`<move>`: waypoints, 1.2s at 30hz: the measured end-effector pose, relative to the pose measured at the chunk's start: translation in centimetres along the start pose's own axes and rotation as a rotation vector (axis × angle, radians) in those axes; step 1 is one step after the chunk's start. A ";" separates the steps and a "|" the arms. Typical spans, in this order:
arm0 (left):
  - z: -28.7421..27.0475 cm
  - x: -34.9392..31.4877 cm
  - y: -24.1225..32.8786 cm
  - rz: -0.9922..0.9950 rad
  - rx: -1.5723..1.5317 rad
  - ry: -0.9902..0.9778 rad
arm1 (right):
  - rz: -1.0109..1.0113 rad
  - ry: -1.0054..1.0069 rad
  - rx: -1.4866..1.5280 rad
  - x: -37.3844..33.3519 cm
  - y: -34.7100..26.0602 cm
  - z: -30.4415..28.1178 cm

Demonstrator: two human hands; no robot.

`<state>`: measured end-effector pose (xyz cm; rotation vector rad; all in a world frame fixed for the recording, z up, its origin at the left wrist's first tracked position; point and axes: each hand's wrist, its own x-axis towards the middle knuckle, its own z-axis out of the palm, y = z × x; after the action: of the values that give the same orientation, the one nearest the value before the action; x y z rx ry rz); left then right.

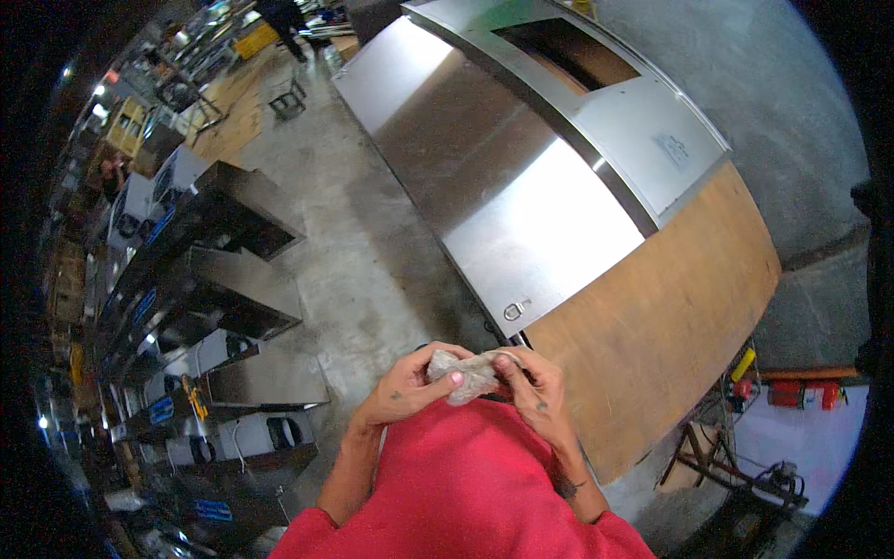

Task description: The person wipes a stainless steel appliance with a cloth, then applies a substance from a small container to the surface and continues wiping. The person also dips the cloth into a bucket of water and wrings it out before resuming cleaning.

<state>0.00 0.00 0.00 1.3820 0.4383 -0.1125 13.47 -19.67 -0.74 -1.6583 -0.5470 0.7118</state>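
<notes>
Red fabric shirt [456, 484] up front on the person, forearms raised. Crumpled off-white cloth-like wad [466, 377] sits just ahead of it, held up between both hands. Left hand [407, 384] pinches one end, thumb on top; right hand [535, 384] pinches the other, thumb against fingers. Beyond: shiny flat steel panel [540, 224] with a D-shaped metal ring [513, 310] near its corner, lying on a brown wooden tabletop [652, 326]. Grey concrete floor [358, 233] to the left, then stacked box-shaped steel units [244, 291].
</notes>
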 end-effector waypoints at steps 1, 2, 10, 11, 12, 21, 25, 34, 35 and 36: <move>0.2 -0.1 -0.2 0.019 -0.011 0.042 | 0.084 -0.015 0.051 -0.3 0.5 -0.2; 1.1 0.3 -0.5 0.049 -0.019 0.097 | 0.155 -0.042 0.100 -0.2 1.2 -1.5; 5.7 -0.5 -3.1 0.164 -0.801 0.145 | 0.207 -0.010 0.409 -0.3 0.8 -3.3; 6.0 -0.4 -2.9 0.164 -0.865 0.145 | 0.202 -0.011 0.385 -0.2 0.7 -3.4; 6.4 -0.3 -2.7 0.116 -0.643 0.204 | 0.208 -0.009 0.355 -0.4 0.8 -3.6; 4.8 0.4 -3.1 0.231 -0.709 0.285 | 0.293 0.010 0.575 -0.1 -1.9 -5.9; 4.7 0.2 -0.5 0.256 -0.997 0.070 | 0.348 -0.113 0.549 0.8 -0.9 -5.1; 3.5 -1.3 2.4 0.249 0.283 0.031 | 0.331 -0.188 0.415 2.0 -0.9 -3.8; 3.5 -1.7 2.5 0.206 0.206 0.040 | 0.278 -0.189 0.530 2.0 -1.4 -3.7; 3.6 -1.7 2.6 0.183 0.134 0.026 | 0.220 -0.237 0.684 2.4 -0.8 -4.0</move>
<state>0.18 -3.31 3.42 1.5507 0.3286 0.0268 17.98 -20.64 0.16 -1.0047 -0.2382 1.1208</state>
